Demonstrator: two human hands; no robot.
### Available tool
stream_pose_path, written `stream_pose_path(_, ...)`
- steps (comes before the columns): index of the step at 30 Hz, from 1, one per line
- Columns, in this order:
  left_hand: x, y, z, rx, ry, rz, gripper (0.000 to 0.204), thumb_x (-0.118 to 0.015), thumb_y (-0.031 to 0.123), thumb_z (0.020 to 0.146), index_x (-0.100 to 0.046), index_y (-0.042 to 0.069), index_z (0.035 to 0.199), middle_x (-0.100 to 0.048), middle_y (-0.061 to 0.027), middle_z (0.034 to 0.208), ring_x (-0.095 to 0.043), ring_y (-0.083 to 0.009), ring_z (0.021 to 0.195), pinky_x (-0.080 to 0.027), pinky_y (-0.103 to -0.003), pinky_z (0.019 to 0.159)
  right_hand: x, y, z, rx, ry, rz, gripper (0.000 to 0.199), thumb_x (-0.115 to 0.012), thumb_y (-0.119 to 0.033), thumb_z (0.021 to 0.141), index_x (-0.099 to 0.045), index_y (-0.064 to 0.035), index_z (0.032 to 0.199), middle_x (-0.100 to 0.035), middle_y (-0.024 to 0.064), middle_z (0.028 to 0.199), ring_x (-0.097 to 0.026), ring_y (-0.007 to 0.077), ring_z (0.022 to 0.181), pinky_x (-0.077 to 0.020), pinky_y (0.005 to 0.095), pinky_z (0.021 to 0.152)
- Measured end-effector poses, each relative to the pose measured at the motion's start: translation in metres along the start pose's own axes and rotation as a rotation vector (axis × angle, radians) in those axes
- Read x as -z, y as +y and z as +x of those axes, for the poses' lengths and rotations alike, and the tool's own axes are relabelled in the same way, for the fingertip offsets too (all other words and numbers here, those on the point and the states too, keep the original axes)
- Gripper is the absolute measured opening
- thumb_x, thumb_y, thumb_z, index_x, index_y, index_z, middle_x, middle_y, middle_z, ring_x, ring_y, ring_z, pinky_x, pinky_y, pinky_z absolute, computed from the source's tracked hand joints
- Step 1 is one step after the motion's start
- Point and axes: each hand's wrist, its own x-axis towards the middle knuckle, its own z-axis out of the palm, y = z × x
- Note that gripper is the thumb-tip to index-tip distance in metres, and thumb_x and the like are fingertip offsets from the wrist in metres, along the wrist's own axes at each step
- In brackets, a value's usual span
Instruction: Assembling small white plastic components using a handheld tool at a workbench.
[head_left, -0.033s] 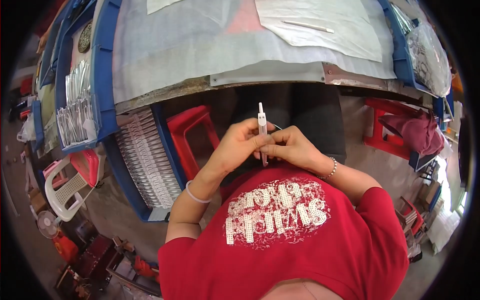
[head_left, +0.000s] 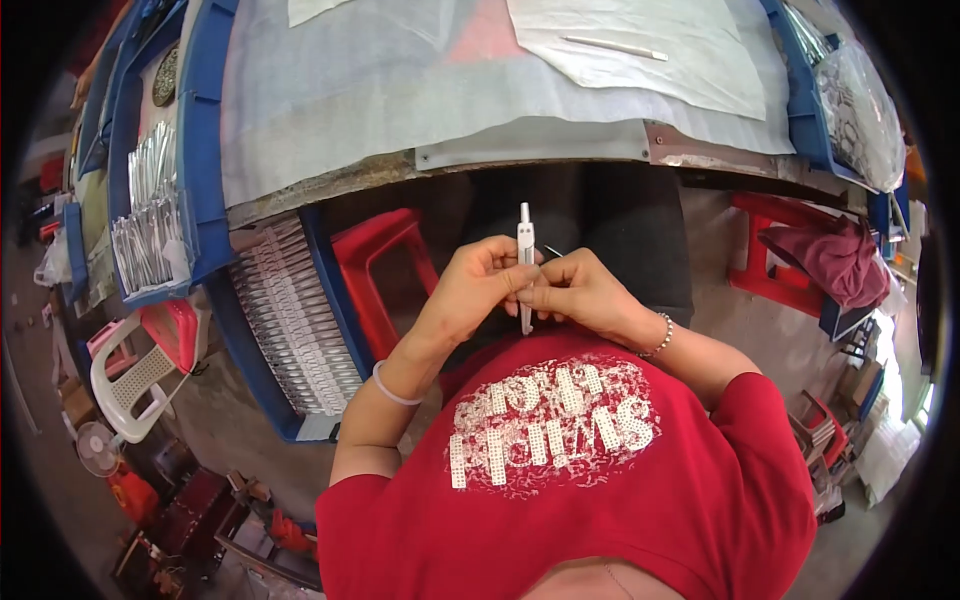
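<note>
Over my lap, the thumb and fingers of my left hand pinch a silver-white drawing compass. It stands nearly upright in the picture, its narrow handle pointing toward the table and its legs together, ending near my shirt. My right hand is closed against the compass's right side, thumb and forefinger meeting near its legs. From that hand a thin dark rod sticks out; its other end is hidden by the fingers. Fingers cover the middle of the compass.
The worktable has a pale sheet and a white cloth with a slim silver piece on it. Blue trays of metal parts stand left; a lower blue bin holds rows of compasses. Red stools flank my legs.
The compass has turned slightly in my fingers and its lower end shows brighter. The thin rod's tip has shifted a little. Both hands keep almost the same place.
</note>
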Motion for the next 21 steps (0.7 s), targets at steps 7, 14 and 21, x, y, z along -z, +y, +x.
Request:
stream_pose_path(7,-0.032,-0.018,-0.008,-0.242,0.279,0.387,0.017,-0.060,0.007,0.091,-0.065,-0.006,0.102,-0.058,-0.0088,0.076,-0.056,-0.0126,0.060,-0.044,-0.026,0.053,0.007,0.000,-0.003,-0.081,-0.002,-0.025,0.022,-0.071,-0.012,0.082,-0.066,0.0012,0.065,-0.062,0.0049,0.059,-0.055,0.0075,0.050,-0.0406,0.0198,0.046)
stream_pose_path(14,-0.024,-0.002,0.005,-0.367,0.276,0.502,0.016,-0.057,0.006,0.093,-0.064,-0.006,0.102,-0.055,-0.0083,0.076,-0.054,-0.0129,0.064,-0.041,-0.026,0.055,0.006,-0.008,0.009,-0.041,0.039,0.032,0.023,-0.066,-0.013,0.083,-0.066,0.0025,0.066,-0.063,0.0068,0.060,-0.057,0.0100,0.052,-0.0431,0.0229,0.047)
stream_pose_path(21,-0.021,-0.003,0.000,-0.377,0.194,0.501,0.015,-0.055,0.003,0.093,-0.062,-0.008,0.101,-0.053,-0.0089,0.077,-0.052,-0.0138,0.063,-0.040,-0.026,0.054,0.005,-0.014,0.002,-0.086,-0.006,0.008,0.020,-0.066,-0.011,0.085,-0.068,0.0040,0.071,-0.065,0.0081,0.066,-0.059,0.0095,0.054,-0.0459,0.0209,0.050)
